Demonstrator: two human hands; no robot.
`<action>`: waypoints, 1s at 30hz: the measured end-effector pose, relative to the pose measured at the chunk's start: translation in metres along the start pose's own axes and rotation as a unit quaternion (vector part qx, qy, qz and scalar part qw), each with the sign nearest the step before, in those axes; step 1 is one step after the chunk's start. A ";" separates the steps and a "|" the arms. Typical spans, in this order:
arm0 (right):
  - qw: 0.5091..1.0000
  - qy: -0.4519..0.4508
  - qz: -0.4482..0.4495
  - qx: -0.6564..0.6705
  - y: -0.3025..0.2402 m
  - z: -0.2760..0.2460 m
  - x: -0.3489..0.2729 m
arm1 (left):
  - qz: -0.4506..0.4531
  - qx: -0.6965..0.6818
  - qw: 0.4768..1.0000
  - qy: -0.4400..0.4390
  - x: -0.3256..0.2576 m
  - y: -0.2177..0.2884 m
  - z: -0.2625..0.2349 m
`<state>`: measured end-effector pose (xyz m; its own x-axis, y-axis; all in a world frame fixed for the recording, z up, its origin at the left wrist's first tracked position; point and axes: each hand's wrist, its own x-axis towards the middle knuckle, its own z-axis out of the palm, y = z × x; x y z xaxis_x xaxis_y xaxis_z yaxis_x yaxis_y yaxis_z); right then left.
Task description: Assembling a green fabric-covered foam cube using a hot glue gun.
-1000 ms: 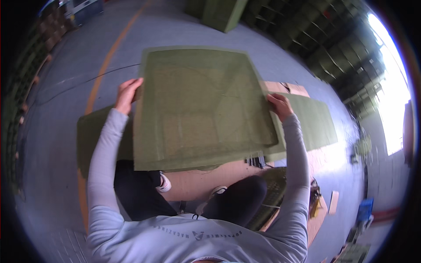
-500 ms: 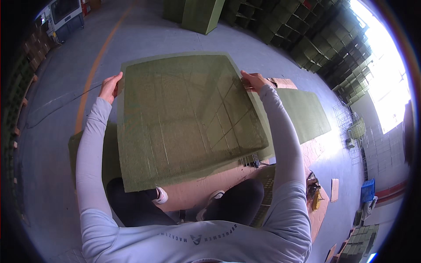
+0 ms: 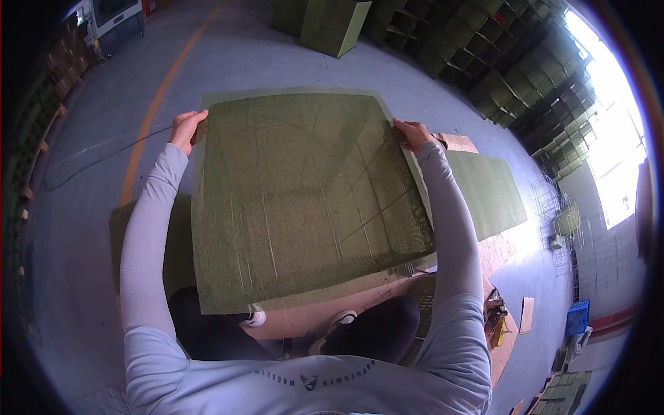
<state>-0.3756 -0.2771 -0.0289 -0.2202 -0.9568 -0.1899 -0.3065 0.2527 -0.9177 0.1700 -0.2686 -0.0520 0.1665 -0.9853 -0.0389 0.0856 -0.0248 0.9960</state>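
The person holds a large green mesh sheet (image 3: pixel 304 200) up in front of the body, above the knees. The left hand (image 3: pixel 185 130) is closed on the sheet's upper left corner, and the right hand (image 3: pixel 413 134) pinches its upper right edge, so the sheet hangs between both hands, spread flat. Behind the sheet, to its right, another green sheet (image 3: pixel 487 190) lies on brown cardboard (image 3: pixel 456 142) on the grey floor (image 3: pixel 263 62). Beyond the sheet's top edge stand green boxes (image 3: pixel 332 24).

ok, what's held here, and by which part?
A green mesh sheet, held up by its far corners: left hand on the left, right hand on the right.
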 end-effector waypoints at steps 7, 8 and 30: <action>0.996 0.000 -0.005 -0.091 -0.018 0.009 0.015 | 0.002 -0.015 1.000 0.010 0.009 -0.010 -0.003; 0.998 -0.001 -0.014 -0.066 -0.020 0.001 0.015 | -0.001 -0.015 1.000 0.002 0.014 -0.012 -0.005; 0.988 -0.150 0.038 0.013 0.020 -0.055 -0.124 | -0.037 0.009 0.997 -0.061 -0.014 -0.006 -0.013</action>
<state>-0.4050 -0.1452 -0.0049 0.0446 -0.9356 -0.3502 -0.2747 0.3256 -0.9047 0.1800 -0.2526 -0.0587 0.0387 -0.9938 -0.1040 0.0757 -0.1009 0.9920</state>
